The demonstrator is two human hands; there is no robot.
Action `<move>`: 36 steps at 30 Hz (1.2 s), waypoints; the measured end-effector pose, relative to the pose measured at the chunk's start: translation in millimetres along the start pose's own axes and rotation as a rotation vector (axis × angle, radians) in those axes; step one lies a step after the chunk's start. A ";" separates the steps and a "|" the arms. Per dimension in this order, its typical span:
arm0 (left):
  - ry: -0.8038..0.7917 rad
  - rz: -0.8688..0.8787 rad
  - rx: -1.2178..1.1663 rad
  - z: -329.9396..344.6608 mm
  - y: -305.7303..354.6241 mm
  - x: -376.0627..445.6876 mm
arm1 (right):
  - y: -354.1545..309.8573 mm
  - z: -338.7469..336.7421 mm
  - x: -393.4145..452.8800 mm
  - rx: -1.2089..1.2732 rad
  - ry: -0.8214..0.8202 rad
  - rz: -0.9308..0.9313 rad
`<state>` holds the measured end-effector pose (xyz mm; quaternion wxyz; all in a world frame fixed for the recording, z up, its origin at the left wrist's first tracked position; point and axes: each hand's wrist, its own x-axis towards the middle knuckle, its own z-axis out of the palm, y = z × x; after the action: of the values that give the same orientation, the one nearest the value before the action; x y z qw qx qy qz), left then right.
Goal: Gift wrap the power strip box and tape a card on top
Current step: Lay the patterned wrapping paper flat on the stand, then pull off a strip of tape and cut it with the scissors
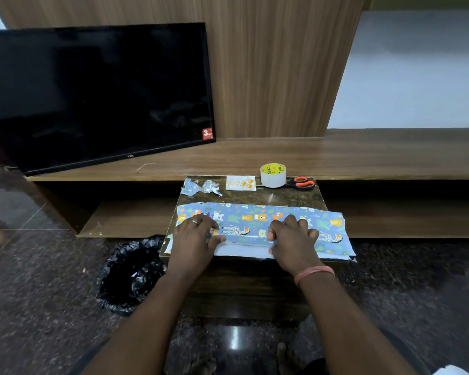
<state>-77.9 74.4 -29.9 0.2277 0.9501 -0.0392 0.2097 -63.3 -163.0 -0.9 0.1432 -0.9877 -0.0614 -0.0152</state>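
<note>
Blue animal-print wrapping paper (257, 219) lies across a small dark table (295, 197), folded over a long box that is hidden beneath it. The paper's white underside (241, 250) shows along the near edge. My left hand (197, 234) rests on the left part of the paper, thumb at the near fold. My right hand (291, 236) pinches the near paper edge, fingers curled. A small white card (240, 183) with balloons lies at the table's far edge, beside a roll of clear tape (273, 175) and orange-handled scissors (301, 183).
Two crumpled paper scraps (201, 187) lie at the table's far left. A black-lined bin (132, 274) stands on the floor to the left. A wooden TV unit (363, 155) runs behind, with a black TV (98, 93) leaning on it.
</note>
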 end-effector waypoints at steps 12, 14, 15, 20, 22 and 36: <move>0.154 -0.120 -0.269 9.0 36.9 23.6 | -9.6 -15.4 33.0 0.436 0.147 0.126; 0.152 -0.128 -0.321 13.9 44.1 39.1 | -14.9 -15.8 56.0 0.482 0.215 0.164; 0.152 -0.132 -0.353 16.3 45.6 47.2 | -16.3 -16.2 70.2 0.491 0.245 0.178; 0.165 -0.261 -0.557 26.0 44.4 68.9 | -1.9 -19.4 144.6 0.344 0.160 0.175; 0.193 -0.301 -0.631 28.8 44.4 73.0 | 6.2 -19.7 168.4 0.213 0.069 0.155; 0.134 -0.346 -0.738 7.3 56.3 57.2 | -0.6 -32.8 151.7 0.614 0.344 0.116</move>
<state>-32.7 22.1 11.5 0.5869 0.7816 0.0634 0.2016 86.7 -154.0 37.9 0.4424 -0.8834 0.0178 -0.1537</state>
